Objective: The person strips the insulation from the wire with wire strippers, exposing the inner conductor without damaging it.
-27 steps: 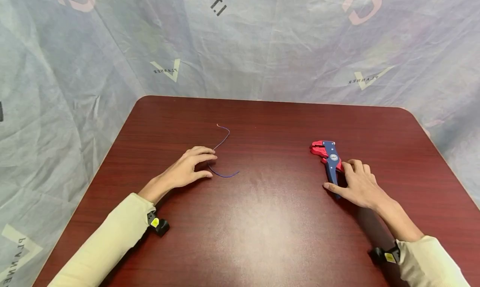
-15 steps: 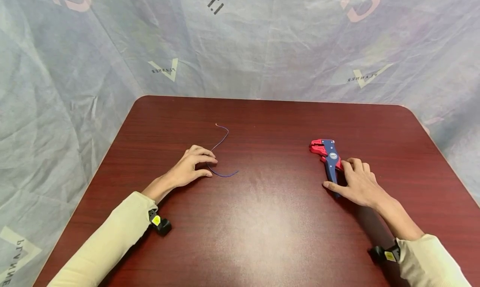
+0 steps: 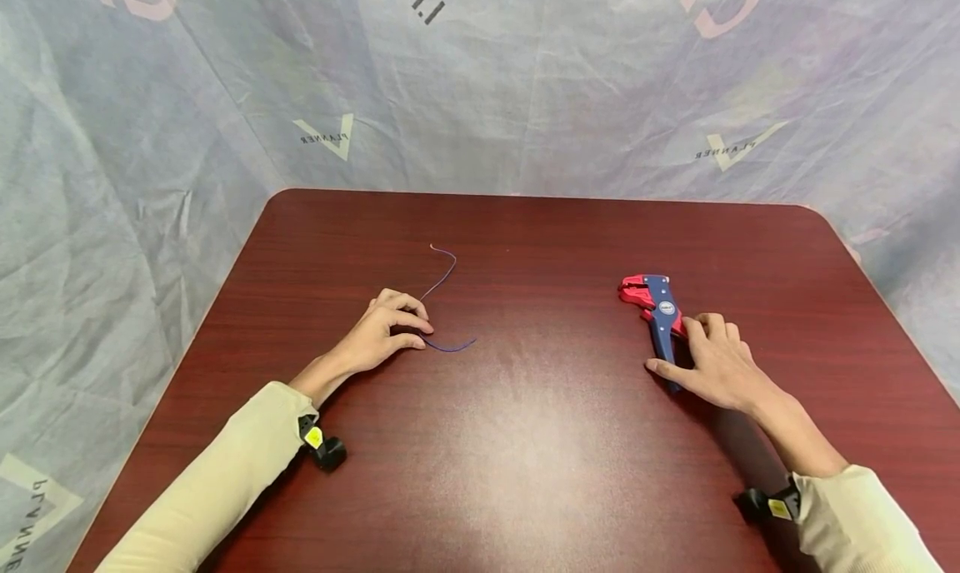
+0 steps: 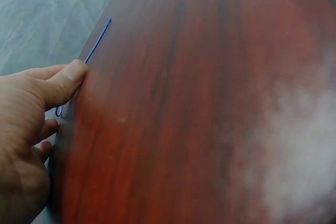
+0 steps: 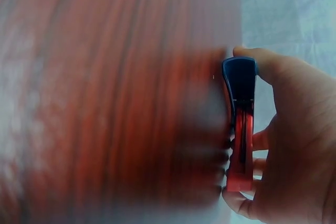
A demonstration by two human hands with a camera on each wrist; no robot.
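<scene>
A thin blue wire [image 3: 454, 261] lies curved on the table, left of centre. My left hand [image 3: 381, 331] pinches its middle between thumb and fingers, hiding that stretch. The left wrist view shows the wire [image 4: 98, 41] running out past the thumb of the left hand [image 4: 26, 111]. On the right lies a blue and red hand tool [image 3: 662, 313], its red jaws pointing left. My right hand [image 3: 722, 369] grips its handles, thumb on the left side and fingers on the right. In the right wrist view, the handle ends [image 5: 241, 80] stand beside the right hand [image 5: 302, 129].
The dark red wooden table [image 3: 525, 248] has rounded far corners. Grey printed sheeting [image 3: 525, 82] hangs behind it and along both sides. A small black wrist camera [image 3: 327, 452] is on the left sleeve, another [image 3: 757, 506] on the right.
My left thumb and fingers have drawn closer together on the wire, and its near end has shifted slightly. The right hand and the tool keep the same pose; the head view has shifted slightly.
</scene>
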